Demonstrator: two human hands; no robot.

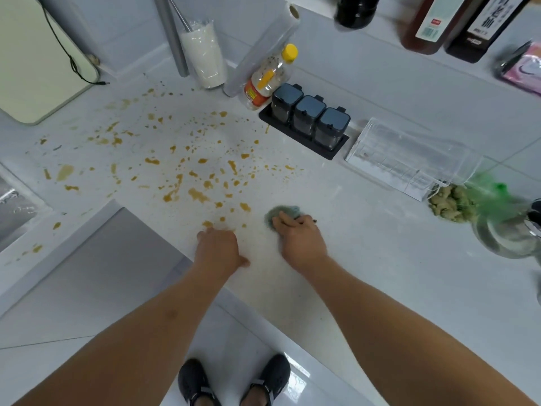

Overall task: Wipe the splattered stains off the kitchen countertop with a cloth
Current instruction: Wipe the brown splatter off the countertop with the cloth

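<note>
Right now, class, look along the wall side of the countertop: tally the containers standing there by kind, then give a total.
Dark-lidded seasoning jars in the black rack: 3
Yellow-capped bottle: 1
Glass of white powder: 1
Clear plastic box: 1
Dark bottles on the upper ledge: 3
Total: 9

Both bare forearms reach up from the bottom edge, the left from about 7 o'clock and the right from about 5 o'clock, converging toward the centre. The left hand (219, 247) lies knuckles up, fingers bent under at the front, thumb jutting toward 3 o'clock — it holds nothing. The right hand (298, 235) sits just beside it at 3 o'clock, palm down, its fingers curled forward and pressing on the cloth (278, 213) — wrist straight, in line with the forearm.
</note>
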